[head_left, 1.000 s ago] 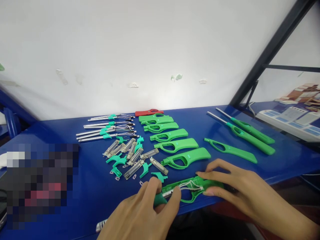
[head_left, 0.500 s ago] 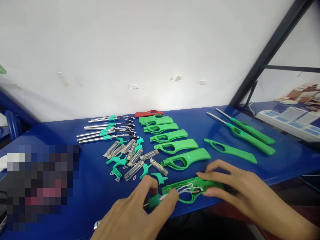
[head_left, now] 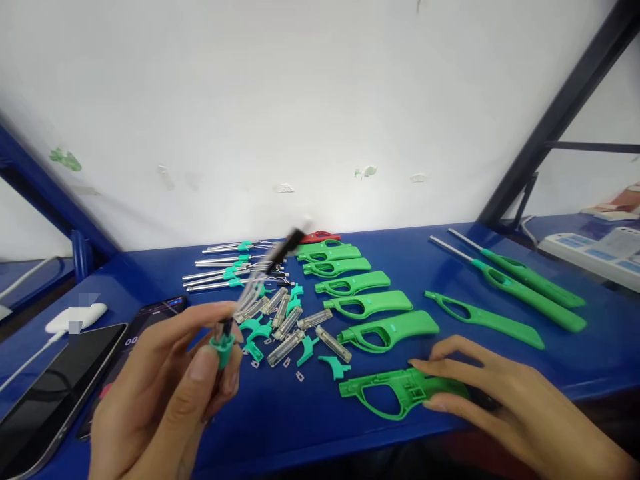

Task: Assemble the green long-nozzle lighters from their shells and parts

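In my left hand (head_left: 170, 387), raised off the table, is a lighter's nozzle and igniter assembly, pinched at its teal collar (head_left: 222, 350). Its white wires (head_left: 250, 287) and black igniter (head_left: 286, 251) stick up to the right, blurred; the palm hides the rest. Thumb and fingers of my right hand (head_left: 465, 380) grip the wide end of an open green lighter shell (head_left: 395, 393) lying near the front edge, its hollow inside facing up. Close to it lie a teal trigger (head_left: 334, 367) and clear fuel tanks (head_left: 333, 343).
Several green shells (head_left: 390, 330) form a column behind, with a red one (head_left: 323, 237) at the back. Other nozzle assemblies (head_left: 215, 285) lie back left. Two long-nosed lighters (head_left: 530, 293) and a loose shell (head_left: 493, 320) lie right. Phones (head_left: 65, 393) are at the left.
My left hand has lifted the nozzle assembly from over the green shell and carried it up and left. My right hand still holds the shell. The camera view has shifted left.
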{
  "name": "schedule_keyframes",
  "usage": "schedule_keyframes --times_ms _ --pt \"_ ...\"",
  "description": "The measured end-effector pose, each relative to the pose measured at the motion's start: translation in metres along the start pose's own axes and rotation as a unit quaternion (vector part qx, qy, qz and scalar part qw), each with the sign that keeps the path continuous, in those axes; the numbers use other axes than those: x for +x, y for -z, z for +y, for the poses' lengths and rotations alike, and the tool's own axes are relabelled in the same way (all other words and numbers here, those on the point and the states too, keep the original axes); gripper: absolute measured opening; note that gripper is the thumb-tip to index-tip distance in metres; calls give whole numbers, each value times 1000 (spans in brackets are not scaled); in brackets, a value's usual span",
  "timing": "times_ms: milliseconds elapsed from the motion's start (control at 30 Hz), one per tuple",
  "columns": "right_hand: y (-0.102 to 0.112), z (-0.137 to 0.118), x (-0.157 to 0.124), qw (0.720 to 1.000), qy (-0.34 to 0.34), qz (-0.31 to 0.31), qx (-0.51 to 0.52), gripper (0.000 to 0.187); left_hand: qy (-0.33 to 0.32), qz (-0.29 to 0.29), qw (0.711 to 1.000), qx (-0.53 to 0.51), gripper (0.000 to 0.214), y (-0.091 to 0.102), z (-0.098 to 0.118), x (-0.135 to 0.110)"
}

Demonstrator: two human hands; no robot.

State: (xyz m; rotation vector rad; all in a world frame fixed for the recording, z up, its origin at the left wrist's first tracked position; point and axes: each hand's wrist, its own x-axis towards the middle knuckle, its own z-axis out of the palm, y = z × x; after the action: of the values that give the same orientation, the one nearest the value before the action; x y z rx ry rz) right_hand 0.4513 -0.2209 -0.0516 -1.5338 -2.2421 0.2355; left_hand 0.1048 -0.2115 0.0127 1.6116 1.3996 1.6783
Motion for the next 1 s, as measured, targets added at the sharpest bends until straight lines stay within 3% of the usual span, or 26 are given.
schedule_keyframes --times_ms 133,367,500,567,633,667,733,1000 --pt "-3 2 -1 1000 -6 2 4 38 69 22 987 -147 16 8 -6 11" --pt "-11 10 -6 1000 -1 2 6 39 79 -4 984 -159 28 22 -15 28" --pt "-13 14 -7 1000 4 0 3 39 40 -31 998 -34 32 31 -13 53" --pt "-14 15 -7 1000 9 6 0 39 -21 -64 995 78 33 35 -15 70" --pt "-16 18 -7 1000 16 15 -5 39 -41 -90 987 126 32 39 -21 89" --pt "-17 19 -8 1000 20 19 -6 40 -82 -127 971 186 34 40 -25 98" --pt "-19 22 -9 999 28 25 -8 40 -101 -177 951 233 32 42 -35 116" --pt "-23 29 -11 999 38 36 -15 37 -161 -298 873 350 27 39 -79 163"
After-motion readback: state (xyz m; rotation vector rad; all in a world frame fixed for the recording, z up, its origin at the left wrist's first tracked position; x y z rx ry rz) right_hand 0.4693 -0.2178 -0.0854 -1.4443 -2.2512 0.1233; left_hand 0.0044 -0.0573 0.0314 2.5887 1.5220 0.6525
